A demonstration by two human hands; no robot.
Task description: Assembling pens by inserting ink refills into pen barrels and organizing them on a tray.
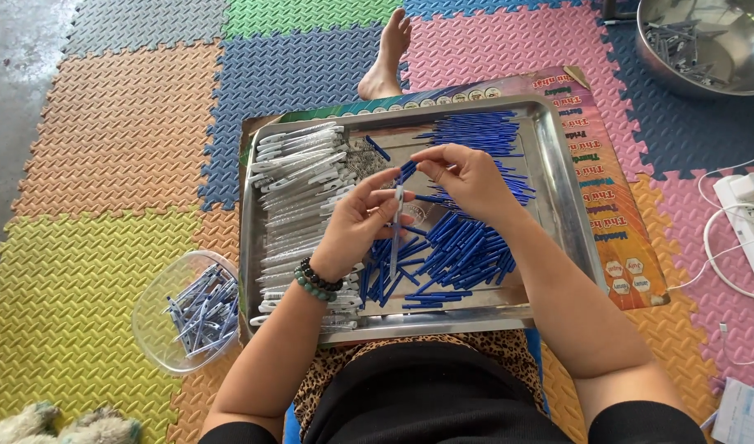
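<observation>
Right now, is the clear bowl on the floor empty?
No, the clear bowl beside the metal tray holds a heap of assembled pens.

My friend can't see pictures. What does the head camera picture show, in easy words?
Two hands, the left hand holding a thin clear pen tube and the right hand pinching a small blue piece, work over a metal tray of clear tubes and blue pieces. A plastic bowl of pens sits on colourful foam mats.

I have one view only, from the head camera. It looks steeply down and forward over my lap, close above the metal tray (pixel 558 189), with the foam floor mats (pixel 122 131) spreading to every edge of the picture around it.
</observation>
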